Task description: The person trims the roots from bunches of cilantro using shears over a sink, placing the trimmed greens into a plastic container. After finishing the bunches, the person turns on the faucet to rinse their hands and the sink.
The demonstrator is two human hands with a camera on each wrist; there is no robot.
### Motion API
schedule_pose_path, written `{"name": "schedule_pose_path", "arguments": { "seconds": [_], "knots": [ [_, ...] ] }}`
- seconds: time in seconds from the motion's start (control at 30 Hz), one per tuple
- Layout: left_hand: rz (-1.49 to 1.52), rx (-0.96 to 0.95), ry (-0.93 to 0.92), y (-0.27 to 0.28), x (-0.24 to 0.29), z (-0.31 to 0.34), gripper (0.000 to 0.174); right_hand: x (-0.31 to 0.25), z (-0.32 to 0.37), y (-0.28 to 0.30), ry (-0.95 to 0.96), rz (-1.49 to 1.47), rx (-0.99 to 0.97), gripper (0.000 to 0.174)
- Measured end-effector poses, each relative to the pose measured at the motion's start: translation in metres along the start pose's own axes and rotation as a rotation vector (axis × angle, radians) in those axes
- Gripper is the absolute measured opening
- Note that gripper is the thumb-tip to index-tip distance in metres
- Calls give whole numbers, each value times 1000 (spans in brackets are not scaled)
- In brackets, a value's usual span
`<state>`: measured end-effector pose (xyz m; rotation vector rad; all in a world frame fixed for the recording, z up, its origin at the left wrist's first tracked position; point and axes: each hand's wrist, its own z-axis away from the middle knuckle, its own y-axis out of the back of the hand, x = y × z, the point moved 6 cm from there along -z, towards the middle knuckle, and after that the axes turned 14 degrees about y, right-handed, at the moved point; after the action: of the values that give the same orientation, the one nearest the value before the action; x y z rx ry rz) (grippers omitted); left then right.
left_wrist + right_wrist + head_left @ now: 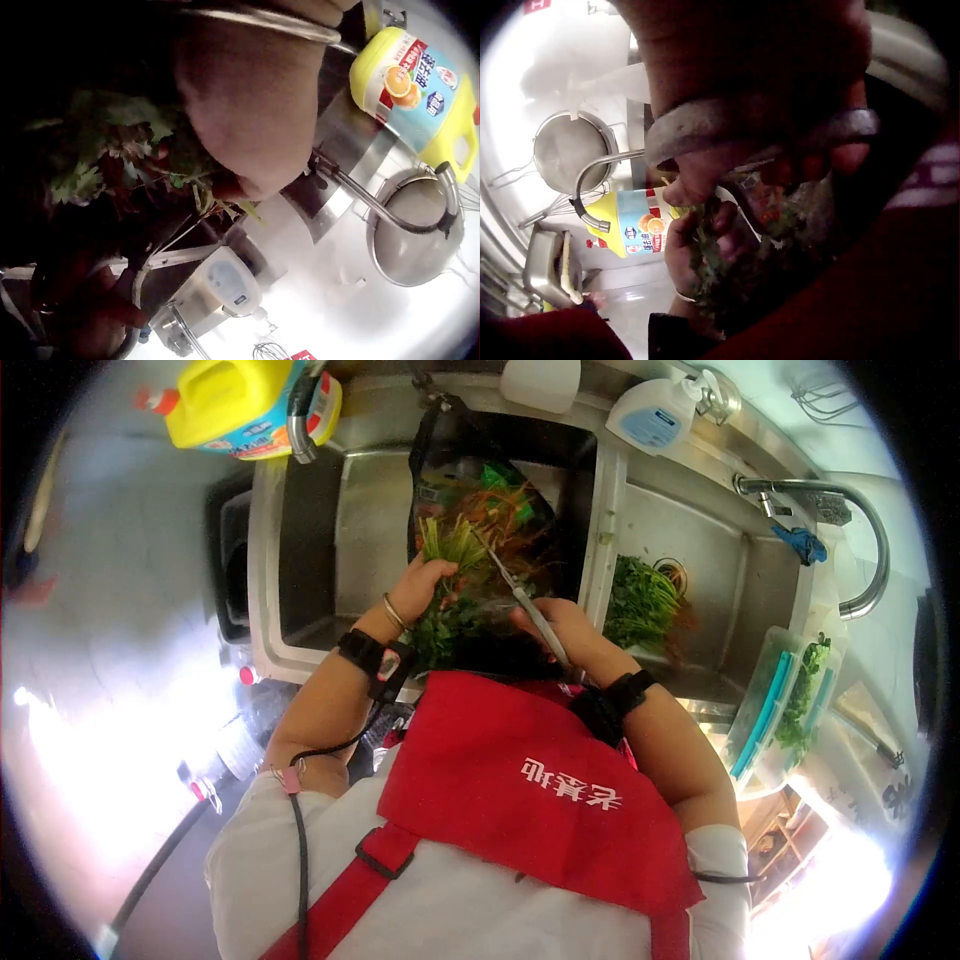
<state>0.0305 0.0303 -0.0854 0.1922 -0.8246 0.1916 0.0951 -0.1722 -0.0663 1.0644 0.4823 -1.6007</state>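
My left hand (425,585) grips a bunch of leafy greens (450,542), with pale cut-looking stems pointing away and leaves hanging below toward the apron. In my right hand (567,628) is a pair of scissors (533,610), its blades angled toward the stem ends. The right wrist view shows the scissors' handle loops (694,131) around the fingers. Beyond the blades, reddish-brown roots (510,510) lie in a black plastic bag (455,438) in the sink. Leaves (139,112) fill the dark side of the left wrist view, where the left fingers are mostly hidden.
Another bunch of greens (638,605) lies in the right basin beside the drain. A curved faucet (880,550) and blue cloth (800,544) are at the right. Behind stand a yellow jug (230,405) and a white pump bottle (648,418). A plastic container (752,710) holds more greens.
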Motion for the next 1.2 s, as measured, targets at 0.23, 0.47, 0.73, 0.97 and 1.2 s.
{"name": "schedule_pose_path", "arguments": {
  "seconds": [0.23,0.47,0.73,0.97,1.2],
  "knots": [
    [-152,-313,73,2,-57,-38,22,12,-1,-12,-118,-204,-34,57],
    [210,-663,177,-19,-26,-27,40,21,-5,-13,-164,-235,-46,65],
    [135,-191,296,-1,-21,-22,34,26,-5,-11,-158,-123,-71,69],
    [-240,-322,153,8,-20,-29,30,30,-8,-10,-138,-47,-92,69],
    [-647,-6,-270,16,2,-20,75,8,1,11,24,257,38,62]
  ]
}}
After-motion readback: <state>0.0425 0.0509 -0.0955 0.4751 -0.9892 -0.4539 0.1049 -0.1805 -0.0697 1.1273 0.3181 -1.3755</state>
